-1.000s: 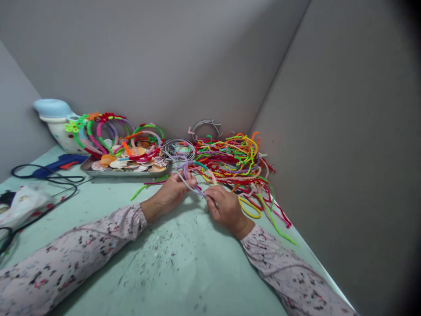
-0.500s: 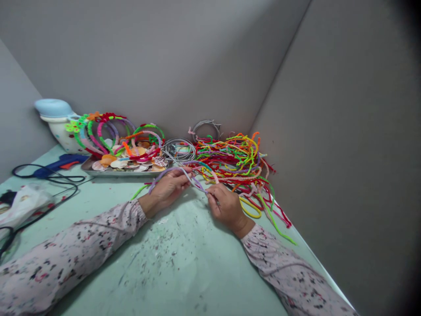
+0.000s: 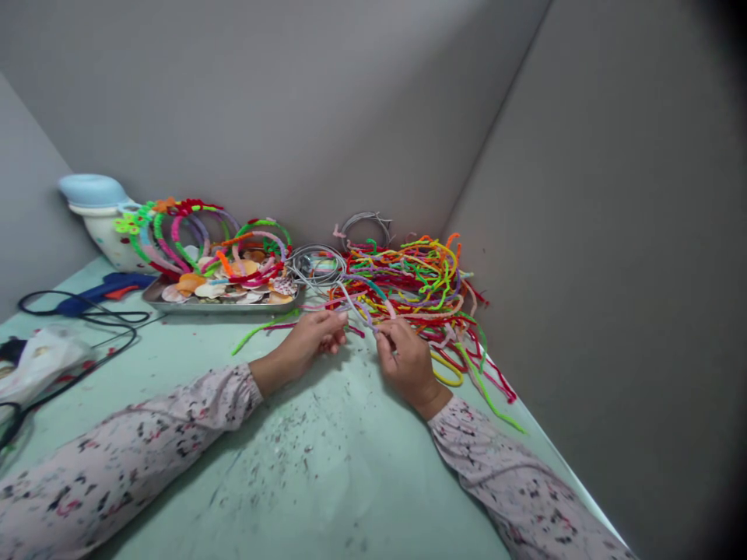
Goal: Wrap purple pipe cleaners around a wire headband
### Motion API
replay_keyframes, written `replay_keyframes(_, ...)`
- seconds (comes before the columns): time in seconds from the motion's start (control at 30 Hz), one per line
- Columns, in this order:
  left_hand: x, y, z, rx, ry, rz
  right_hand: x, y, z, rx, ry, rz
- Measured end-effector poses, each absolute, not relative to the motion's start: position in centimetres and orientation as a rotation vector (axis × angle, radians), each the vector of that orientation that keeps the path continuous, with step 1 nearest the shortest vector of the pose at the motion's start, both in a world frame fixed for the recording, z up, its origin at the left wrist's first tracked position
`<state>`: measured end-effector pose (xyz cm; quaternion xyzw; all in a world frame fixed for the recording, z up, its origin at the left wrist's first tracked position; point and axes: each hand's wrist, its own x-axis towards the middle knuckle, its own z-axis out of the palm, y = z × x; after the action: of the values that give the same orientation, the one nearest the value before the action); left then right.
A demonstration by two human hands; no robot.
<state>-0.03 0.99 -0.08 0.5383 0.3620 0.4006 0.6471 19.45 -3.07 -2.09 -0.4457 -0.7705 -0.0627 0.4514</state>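
My right hand (image 3: 402,359) is closed, thumb and fingers pinching the lower end of a pipe-cleaner-wrapped wire (image 3: 380,294) in lilac, teal and pink. A bare grey wire strand rises from the same pinch toward the back left. Just left of it, my left hand (image 3: 312,338) has its fingers curled, thumb near the strand; whether it grips anything is too small to tell. Behind both hands lies a heap of coloured pipe cleaners (image 3: 432,268). A coil of grey wire (image 3: 318,266) sits beside the heap.
At the back left a metal tray (image 3: 222,308) holds shells and coloured hoops. Further left are a blue glue gun (image 3: 87,298) with black cable, a white plastic bag (image 3: 50,358) and a blue-lidded container (image 3: 96,194). Grey walls stand behind and at right.
My left hand has come off the lilac part of the wrapped wire and sits slightly lower. My right hand has shifted a little to the right, with the wrapped wire moving along.
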Motion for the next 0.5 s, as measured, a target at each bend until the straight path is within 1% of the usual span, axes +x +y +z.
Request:
replay_keyframes(0.13, 0.4, -0.1, 0.3, 1.682, 0.888, 1.076, 19.3, -3.2, -2.0, -1.080, -1.918, -0.144)
replay_keyframes(0.23, 0.5, -0.5, 0.4, 1.929, 0.902, 1.131, 19.3, -3.2, -1.9, -1.041, -1.948, -0.128)
replay_keyframes(0.5, 0.3, -0.9, 0.6, 2.197, 0.861, 1.201, 19.2, -3.5, -1.9, -0.974, -1.990, -0.108)
